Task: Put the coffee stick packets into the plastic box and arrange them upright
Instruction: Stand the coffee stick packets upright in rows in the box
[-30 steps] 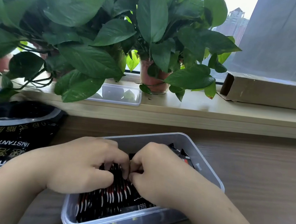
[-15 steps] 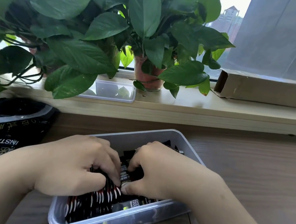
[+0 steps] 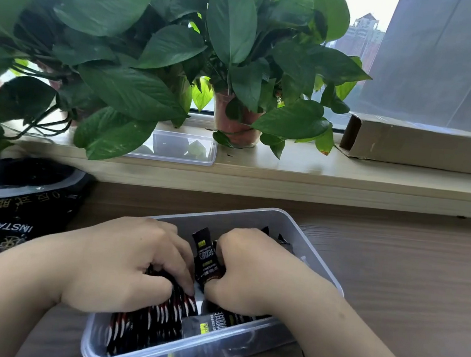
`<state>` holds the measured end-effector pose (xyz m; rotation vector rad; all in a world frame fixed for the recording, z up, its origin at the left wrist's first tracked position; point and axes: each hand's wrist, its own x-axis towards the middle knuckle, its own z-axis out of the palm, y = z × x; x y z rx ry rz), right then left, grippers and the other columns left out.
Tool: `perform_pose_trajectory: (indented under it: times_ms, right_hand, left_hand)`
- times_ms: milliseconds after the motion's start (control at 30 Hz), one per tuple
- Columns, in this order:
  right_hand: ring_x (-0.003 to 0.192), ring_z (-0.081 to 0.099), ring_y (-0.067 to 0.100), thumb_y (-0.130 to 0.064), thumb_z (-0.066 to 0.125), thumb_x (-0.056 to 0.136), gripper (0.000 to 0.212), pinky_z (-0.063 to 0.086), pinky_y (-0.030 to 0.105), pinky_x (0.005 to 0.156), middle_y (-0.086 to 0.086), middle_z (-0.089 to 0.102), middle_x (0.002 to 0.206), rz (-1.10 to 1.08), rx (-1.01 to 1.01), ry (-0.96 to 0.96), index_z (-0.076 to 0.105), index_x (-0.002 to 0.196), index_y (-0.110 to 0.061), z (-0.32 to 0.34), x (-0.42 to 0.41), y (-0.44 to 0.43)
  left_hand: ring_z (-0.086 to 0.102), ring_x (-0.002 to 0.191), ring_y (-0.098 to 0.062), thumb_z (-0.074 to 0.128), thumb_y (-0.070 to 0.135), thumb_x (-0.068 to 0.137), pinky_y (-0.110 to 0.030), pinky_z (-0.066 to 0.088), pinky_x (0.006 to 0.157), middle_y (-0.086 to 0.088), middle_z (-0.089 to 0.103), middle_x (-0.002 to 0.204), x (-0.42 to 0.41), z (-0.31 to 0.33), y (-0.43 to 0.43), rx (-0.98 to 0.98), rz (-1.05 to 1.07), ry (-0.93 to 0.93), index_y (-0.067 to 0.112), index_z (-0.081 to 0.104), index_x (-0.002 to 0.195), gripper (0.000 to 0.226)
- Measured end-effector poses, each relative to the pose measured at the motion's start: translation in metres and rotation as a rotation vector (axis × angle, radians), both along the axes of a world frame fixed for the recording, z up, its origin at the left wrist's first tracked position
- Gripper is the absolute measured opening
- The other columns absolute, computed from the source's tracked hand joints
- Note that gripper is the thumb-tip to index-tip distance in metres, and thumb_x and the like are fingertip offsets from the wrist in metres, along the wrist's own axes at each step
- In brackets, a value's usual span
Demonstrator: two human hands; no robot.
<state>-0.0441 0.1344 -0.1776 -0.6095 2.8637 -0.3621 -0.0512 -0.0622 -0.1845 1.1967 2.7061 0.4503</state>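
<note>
Thumb and curled fingers of the right hand [image 3: 247, 275] pinch a single packet [image 3: 205, 258], which stands tilted in the middle of the plastic box [image 3: 318, 252]. Just left of it, the left hand [image 3: 126, 265] curls over a row of packets [image 3: 154, 327] standing on end in the box's near-left part, gripping their tops. A flat packet [image 3: 210, 325] lies against the near wall. The box sits on the counter [image 3: 406, 283], with a black coffee bag [image 3: 7, 212] to its left. On the far windowsill [image 3: 345, 175] are leafy plants [image 3: 154, 53], a clear plastic lid [image 3: 185, 149] and a cardboard box [image 3: 423, 145].
</note>
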Motion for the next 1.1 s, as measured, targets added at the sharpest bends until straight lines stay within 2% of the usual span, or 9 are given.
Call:
perform_pose_trajectory:
  times_ms: [100, 200, 367, 467, 633, 767, 867, 967, 1100]
  right_hand:
    - [0.061, 0.054, 0.022, -0.029, 0.067, 0.079, 0.024, 0.041, 0.029, 0.046, 0.002, 0.058, 0.063, -0.115, -0.116, 0.001, 0.056, 0.066, -0.012, 0.001, -0.001, 0.001]
    - [0.074, 0.065, 0.023, -0.026, 0.067, 0.075, 0.016, 0.054, 0.034, 0.062, 0.005, 0.07, 0.075, -0.162, -0.244, 0.002, 0.068, 0.078, -0.01, 0.0, -0.003, 0.003]
    - [0.063, 0.066, 0.014, -0.024, 0.073, 0.074, 0.006, 0.056, 0.031, 0.063, 0.001, 0.075, 0.075, -0.201, -0.563, -0.047, 0.073, 0.079, -0.02, 0.004, -0.002, 0.006]
    - [0.063, 0.065, 0.009, -0.024, 0.08, 0.076, 0.009, 0.058, 0.03, 0.069, 0.0, 0.076, 0.077, -0.215, -0.742, -0.084, 0.074, 0.08, -0.018, 0.01, 0.001, 0.007]
    - [0.067, 0.067, 0.007, -0.021, 0.082, 0.078, 0.01, 0.059, 0.027, 0.074, 0.002, 0.078, 0.081, -0.202, -0.904, -0.141, 0.076, 0.083, -0.015, 0.022, 0.006, 0.01]
    - [0.062, 0.067, 0.009, -0.016, 0.081, 0.079, 0.008, 0.059, 0.026, 0.065, 0.004, 0.078, 0.08, -0.236, -1.01, -0.095, 0.076, 0.084, -0.012, 0.033, 0.006, 0.018]
    - [0.061, 0.069, 0.012, -0.013, 0.079, 0.081, 0.006, 0.058, 0.023, 0.06, 0.003, 0.078, 0.078, -0.258, -1.017, -0.057, 0.076, 0.086, -0.013, 0.037, 0.002, 0.027]
    - [0.072, 0.075, 0.021, -0.011, 0.077, 0.082, 0.005, 0.061, 0.032, 0.069, 0.004, 0.078, 0.08, -0.253, -0.948, -0.085, 0.075, 0.087, -0.014, 0.035, -0.002, 0.033]
    - [0.063, 0.069, 0.017, -0.016, 0.076, 0.082, 0.002, 0.062, 0.043, 0.073, 0.003, 0.078, 0.078, -0.26, -0.786, -0.096, 0.076, 0.084, -0.017, 0.028, -0.002, 0.036]
  left_hand:
    - [0.051, 0.101, 0.012, 0.04, 0.042, 0.063, -0.011, 0.041, 0.081, 0.04, 0.062, 0.109, 0.0, -0.001, 0.0, -0.007, 0.006, 0.002, 0.054, 0.071, 0.101, 0.05]
    - [0.052, 0.1, 0.012, 0.041, 0.04, 0.063, -0.008, 0.039, 0.079, 0.039, 0.063, 0.107, 0.001, -0.001, -0.001, -0.004, 0.011, 0.0, 0.053, 0.071, 0.1, 0.049]
    - [0.057, 0.105, 0.008, 0.045, 0.037, 0.062, -0.021, 0.048, 0.087, 0.038, 0.063, 0.108, 0.002, 0.001, -0.001, 0.02, 0.004, -0.018, 0.053, 0.071, 0.1, 0.049]
    - [0.054, 0.112, 0.008, 0.045, 0.039, 0.062, -0.018, 0.045, 0.093, 0.034, 0.061, 0.115, 0.003, 0.003, 0.0, 0.036, 0.017, -0.018, 0.058, 0.07, 0.101, 0.05]
    - [0.049, 0.121, 0.011, 0.047, 0.037, 0.061, -0.013, 0.042, 0.097, 0.029, 0.055, 0.13, 0.005, 0.004, 0.0, 0.065, 0.026, -0.022, 0.06, 0.07, 0.101, 0.052]
    - [0.048, 0.1, 0.018, 0.049, 0.039, 0.063, -0.003, 0.037, 0.082, 0.035, 0.052, 0.114, 0.005, 0.004, -0.001, -0.014, 0.031, 0.032, 0.065, 0.066, 0.101, 0.049]
    - [0.05, 0.096, 0.012, 0.051, 0.039, 0.065, -0.011, 0.043, 0.084, 0.032, 0.05, 0.112, 0.006, 0.008, 0.001, -0.043, 0.048, 0.019, 0.066, 0.065, 0.101, 0.047]
    - [0.052, 0.093, 0.011, 0.048, 0.041, 0.064, -0.018, 0.047, 0.084, 0.03, 0.053, 0.111, 0.004, 0.011, 0.003, -0.05, 0.05, -0.024, 0.064, 0.067, 0.1, 0.047]
    - [0.056, 0.087, 0.007, 0.052, 0.034, 0.064, -0.021, 0.049, 0.08, 0.028, 0.055, 0.11, 0.0, 0.016, 0.008, -0.057, 0.034, -0.104, 0.06, 0.071, 0.097, 0.046]
